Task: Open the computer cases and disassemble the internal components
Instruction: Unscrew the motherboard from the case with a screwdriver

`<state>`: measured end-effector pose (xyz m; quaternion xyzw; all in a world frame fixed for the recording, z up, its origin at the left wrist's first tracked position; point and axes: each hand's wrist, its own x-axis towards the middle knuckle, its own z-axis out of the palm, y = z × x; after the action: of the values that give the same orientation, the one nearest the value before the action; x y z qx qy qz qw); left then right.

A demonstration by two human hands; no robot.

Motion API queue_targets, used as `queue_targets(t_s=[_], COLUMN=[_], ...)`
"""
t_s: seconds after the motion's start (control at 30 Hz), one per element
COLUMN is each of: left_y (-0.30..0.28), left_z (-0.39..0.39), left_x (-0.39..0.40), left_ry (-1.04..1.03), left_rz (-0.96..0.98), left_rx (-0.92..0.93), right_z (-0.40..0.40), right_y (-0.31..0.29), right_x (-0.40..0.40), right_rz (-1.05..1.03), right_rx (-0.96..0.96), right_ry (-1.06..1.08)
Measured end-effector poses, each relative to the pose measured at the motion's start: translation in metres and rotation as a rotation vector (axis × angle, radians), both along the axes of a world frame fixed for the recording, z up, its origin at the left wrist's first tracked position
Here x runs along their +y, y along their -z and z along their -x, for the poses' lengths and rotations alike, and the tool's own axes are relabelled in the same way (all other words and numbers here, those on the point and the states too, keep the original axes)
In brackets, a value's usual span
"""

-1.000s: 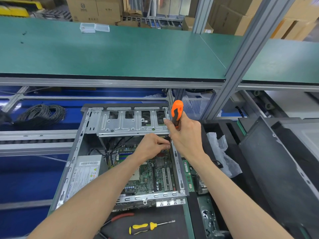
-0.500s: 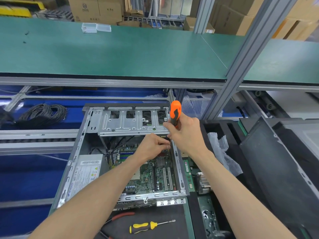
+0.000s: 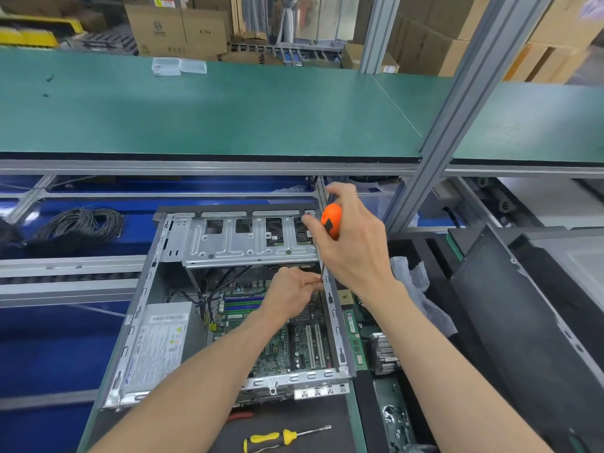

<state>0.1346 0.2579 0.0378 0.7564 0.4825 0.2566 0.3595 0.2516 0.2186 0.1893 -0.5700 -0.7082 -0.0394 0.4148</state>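
- orange-handled screwdriver [image 3: 330, 221] stands nearly upright in the right hand [image 3: 354, 243], whose fingers curl round the handle, the index finger lifted off it; the shaft runs down to the case's right wall.
- the left hand [image 3: 292, 291] reaches inside the open computer case [image 3: 137, 325] and its fingers pinch together at the screwdriver's tip; what they hold is too small to tell.
- the case lies open on the desk [image 3: 356, 416], motherboard [image 3: 294, 344] and power supply [image 3: 160, 341] exposed, a metal drive cage [image 3: 242, 243] across its far end.
- a yellow screwdriver [image 3: 281, 438] lies on the desk near the case's front edge.
- black side panels [image 3: 523, 322] lean to the right; a cable coil [image 3: 81, 223] rests to the left.
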Motion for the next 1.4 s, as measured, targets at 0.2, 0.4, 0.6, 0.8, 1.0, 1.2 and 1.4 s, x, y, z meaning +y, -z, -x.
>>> queue_targets(t_s=[0.2, 0.4, 0.6, 0.8, 1.0, 1.2, 1.4], left_y=[0.000, 0.004, 0.006, 0.005, 0.006, 0.001, 0.001], left_z=[0.000, 0.004, 0.005, 0.006, 0.006, 0.001, -0.002], left_x=[0.005, 0.007, 0.007, 0.009, 0.007, 0.007, 0.006], left_ry=[-0.001, 0.001, -0.020, 0.002, 0.010, 0.013, -0.004], left_rz=[0.009, 0.031, 0.031, 0.057, 0.049, 0.034, 0.009], left_rx=[0.015, 0.047, 0.080, 0.118, 0.183, 0.275, 0.327], right_z=[0.007, -0.005, 0.005, 0.007, 0.005, 0.005, -0.006], right_y=[-0.019, -0.045, -0.050, -0.055, -0.068, -0.064, -0.073], right_x=[0.007, 0.022, 0.023, 0.027, 0.018, 0.020, 0.019], right_rz=[0.024, 0.374, 0.455, 0.469, 0.643, 0.511, 0.608], right_rx=[-0.517, -0.428, -0.525, -0.619, -0.530, -0.703, -0.677], right_ry=[0.238, -0.206, -0.085, -0.167, -0.353, -0.003, -0.257])
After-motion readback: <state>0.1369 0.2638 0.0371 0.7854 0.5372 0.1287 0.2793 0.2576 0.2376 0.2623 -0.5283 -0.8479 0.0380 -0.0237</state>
